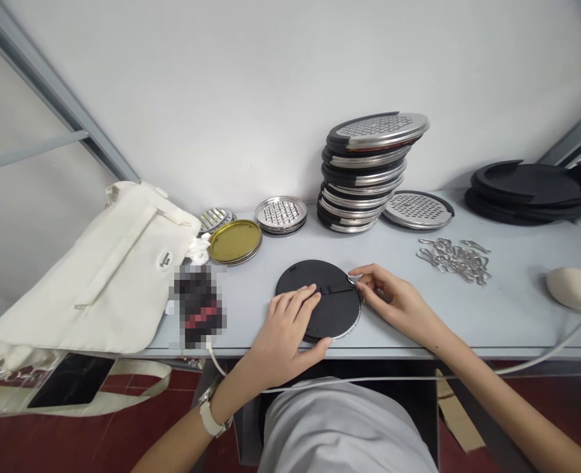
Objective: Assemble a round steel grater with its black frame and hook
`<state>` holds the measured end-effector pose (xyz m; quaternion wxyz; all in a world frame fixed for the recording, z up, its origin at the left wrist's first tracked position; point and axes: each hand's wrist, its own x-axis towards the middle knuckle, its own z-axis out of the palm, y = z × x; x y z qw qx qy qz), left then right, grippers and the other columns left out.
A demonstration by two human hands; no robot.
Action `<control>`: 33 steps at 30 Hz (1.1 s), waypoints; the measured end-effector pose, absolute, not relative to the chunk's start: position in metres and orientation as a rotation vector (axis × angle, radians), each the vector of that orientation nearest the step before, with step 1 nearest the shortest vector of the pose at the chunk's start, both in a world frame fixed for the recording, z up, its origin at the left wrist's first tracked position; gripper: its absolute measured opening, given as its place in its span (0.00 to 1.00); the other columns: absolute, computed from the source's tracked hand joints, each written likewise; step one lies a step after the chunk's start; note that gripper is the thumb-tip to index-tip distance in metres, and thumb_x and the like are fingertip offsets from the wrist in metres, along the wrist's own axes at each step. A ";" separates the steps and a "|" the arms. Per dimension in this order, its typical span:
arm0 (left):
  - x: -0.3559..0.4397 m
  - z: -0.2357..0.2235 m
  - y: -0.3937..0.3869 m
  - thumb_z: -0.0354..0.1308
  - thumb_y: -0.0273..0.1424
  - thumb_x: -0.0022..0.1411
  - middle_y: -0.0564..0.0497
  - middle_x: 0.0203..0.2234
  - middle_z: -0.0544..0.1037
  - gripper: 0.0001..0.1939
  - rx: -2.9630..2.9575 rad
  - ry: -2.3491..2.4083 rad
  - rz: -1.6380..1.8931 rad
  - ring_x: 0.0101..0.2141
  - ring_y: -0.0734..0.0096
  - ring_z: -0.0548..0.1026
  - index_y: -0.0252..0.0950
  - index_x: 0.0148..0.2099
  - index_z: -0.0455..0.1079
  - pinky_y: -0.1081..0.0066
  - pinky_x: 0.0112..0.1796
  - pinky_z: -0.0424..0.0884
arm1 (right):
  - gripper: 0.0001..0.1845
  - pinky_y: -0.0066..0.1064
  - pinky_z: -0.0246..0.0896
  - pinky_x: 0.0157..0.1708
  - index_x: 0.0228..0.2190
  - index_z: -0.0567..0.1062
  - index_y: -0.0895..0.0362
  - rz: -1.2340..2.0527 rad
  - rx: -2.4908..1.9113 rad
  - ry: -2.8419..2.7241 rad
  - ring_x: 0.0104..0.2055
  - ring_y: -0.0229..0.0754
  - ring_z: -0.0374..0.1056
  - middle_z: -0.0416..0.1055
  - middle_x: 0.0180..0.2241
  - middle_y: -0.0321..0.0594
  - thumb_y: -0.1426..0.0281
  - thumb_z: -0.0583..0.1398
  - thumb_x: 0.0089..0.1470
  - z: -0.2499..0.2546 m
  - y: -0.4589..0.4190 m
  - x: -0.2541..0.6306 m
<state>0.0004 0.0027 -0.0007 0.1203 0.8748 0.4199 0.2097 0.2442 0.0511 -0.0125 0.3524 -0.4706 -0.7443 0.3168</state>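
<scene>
A round black disc with a metal rim (330, 289) lies on the grey table (492, 315) in front of me. My left hand (283, 332) rests on its left side, fingers laid over the top and thumb under the near edge, holding it down. My right hand (386, 295) is at the disc's right edge, fingers pinched on a small metal clip (353, 280) there. A loose heap of metal clips (455, 258) lies to the right of that hand.
A leaning stack of black-and-steel grater discs (367, 174) stands at the back, one grater disc (418, 209) beside it. Black trays (534, 187) at far right. Small steel graters (280, 213) and a gold lid (234, 241) at left. A cream bag (108, 276), a beige object (574, 288).
</scene>
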 end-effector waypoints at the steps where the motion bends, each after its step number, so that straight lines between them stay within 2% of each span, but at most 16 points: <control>1: 0.001 -0.001 0.003 0.54 0.38 0.64 0.42 0.62 0.58 0.28 2.556 1.227 0.612 0.59 0.56 0.57 0.37 0.63 0.54 0.55 0.57 0.54 | 0.13 0.31 0.62 0.33 0.45 0.68 0.53 0.824 -1.214 -1.925 0.33 0.41 0.67 0.71 0.31 0.39 0.61 0.52 0.63 -0.013 0.051 0.244; 22: 0.001 -0.001 0.004 0.55 0.38 0.64 0.42 0.62 0.58 0.29 2.568 1.235 0.590 0.60 0.57 0.56 0.35 0.63 0.54 0.57 0.58 0.53 | 0.13 0.30 0.60 0.30 0.44 0.65 0.54 0.964 -1.167 -1.882 0.28 0.37 0.62 0.64 0.27 0.34 0.61 0.55 0.61 -0.019 0.052 0.246; 33: 0.001 -0.001 0.003 0.54 0.38 0.64 0.42 0.62 0.58 0.29 2.570 1.230 0.608 0.59 0.56 0.57 0.37 0.64 0.53 0.56 0.57 0.54 | 0.14 0.31 0.60 0.31 0.44 0.66 0.54 1.010 -1.156 -1.858 0.30 0.38 0.63 0.67 0.29 0.36 0.60 0.57 0.60 -0.020 0.054 0.249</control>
